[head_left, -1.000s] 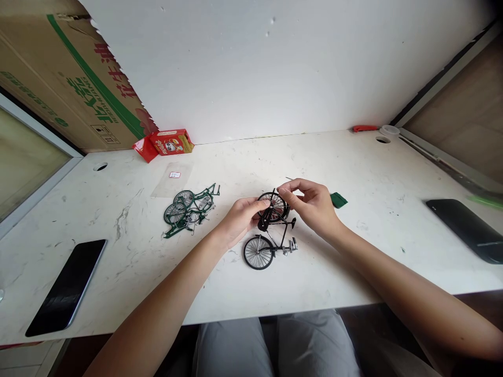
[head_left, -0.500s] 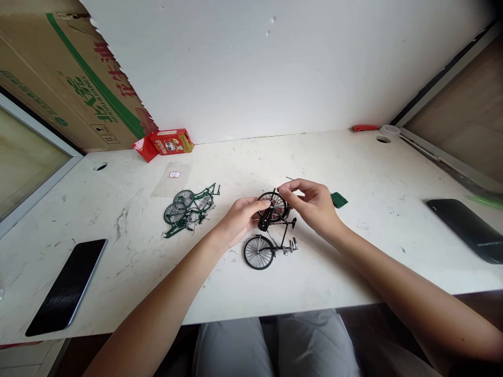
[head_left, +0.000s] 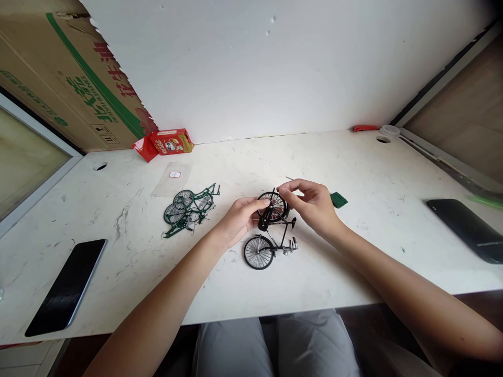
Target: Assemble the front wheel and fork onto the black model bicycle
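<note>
A black model bicycle (head_left: pixel 280 230) is held on its side above the white table, one spoked wheel up between my hands and the other toward me. My left hand (head_left: pixel 242 217) is closed on the upper wheel, its thumb lying near the hub. On the wheel's right, my right hand (head_left: pixel 310 204) pinches at the rim or a thin part there; the fingertips hide exactly what. Green bicycle parts (head_left: pixel 188 209), with wheels and frame pieces, lie to the left of my left hand.
A clear bag (head_left: pixel 172 180) and red box (head_left: pixel 173 141) lie at the back left. One phone (head_left: pixel 66 287) is at the left, a black case (head_left: pixel 467 228) at the right. Behind my right hand is a green piece (head_left: pixel 338 199); a red tool (head_left: pixel 365 128) lies farther back.
</note>
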The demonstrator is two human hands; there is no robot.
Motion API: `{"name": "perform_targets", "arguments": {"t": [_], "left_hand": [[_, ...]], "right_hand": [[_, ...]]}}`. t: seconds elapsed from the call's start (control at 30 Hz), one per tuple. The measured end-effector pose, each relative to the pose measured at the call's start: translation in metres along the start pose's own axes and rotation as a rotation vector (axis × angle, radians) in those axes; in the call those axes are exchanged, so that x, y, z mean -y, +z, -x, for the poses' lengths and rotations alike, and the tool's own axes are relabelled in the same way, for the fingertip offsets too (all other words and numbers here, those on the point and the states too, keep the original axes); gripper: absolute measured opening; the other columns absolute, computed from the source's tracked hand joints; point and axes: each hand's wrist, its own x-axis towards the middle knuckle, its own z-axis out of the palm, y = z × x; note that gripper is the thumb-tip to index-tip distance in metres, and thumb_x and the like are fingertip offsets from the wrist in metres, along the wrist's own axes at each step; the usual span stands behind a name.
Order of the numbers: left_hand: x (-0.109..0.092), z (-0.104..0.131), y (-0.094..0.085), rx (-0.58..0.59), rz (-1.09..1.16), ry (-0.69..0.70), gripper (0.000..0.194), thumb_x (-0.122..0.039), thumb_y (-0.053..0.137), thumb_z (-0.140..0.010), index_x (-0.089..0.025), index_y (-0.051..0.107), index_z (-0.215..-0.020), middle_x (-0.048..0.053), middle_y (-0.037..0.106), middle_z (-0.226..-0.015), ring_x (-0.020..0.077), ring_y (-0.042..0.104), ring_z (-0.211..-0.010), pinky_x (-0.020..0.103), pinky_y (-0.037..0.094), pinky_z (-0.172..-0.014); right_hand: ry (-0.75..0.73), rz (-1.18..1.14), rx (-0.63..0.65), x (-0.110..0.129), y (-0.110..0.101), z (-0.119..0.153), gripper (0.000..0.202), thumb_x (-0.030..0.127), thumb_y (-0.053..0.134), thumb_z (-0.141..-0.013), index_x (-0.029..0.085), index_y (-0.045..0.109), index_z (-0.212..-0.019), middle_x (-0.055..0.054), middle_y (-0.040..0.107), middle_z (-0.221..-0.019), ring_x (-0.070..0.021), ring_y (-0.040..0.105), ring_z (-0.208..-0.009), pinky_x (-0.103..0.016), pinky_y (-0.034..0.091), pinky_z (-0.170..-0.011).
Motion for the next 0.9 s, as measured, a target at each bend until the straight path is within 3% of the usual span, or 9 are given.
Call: {"name": "perform_targets", "arguments": {"t": [0.9], "left_hand": [[-0.0008, 0.0006, 0.0025, -0.032, 0.024, -0.010, 0.023, -0.032, 0.086, -0.082, -0.013, 0.082, -0.094, 0.011, 0.080, -0.099, 0.0196, 0.070, -0.091, 0.034, 0.051, -0.089]], "right_hand": [[0.033, 0.004, 0.011, -0.0024, 0.0003, -0.0013, 0.032, 0.053, 0.079, -0.089, 0.021, 0.079, -0.089, -0.007, 0.076, -0.092, -0.0181, 0.066, -0.080, -0.033, 0.052, -0.064]]}}
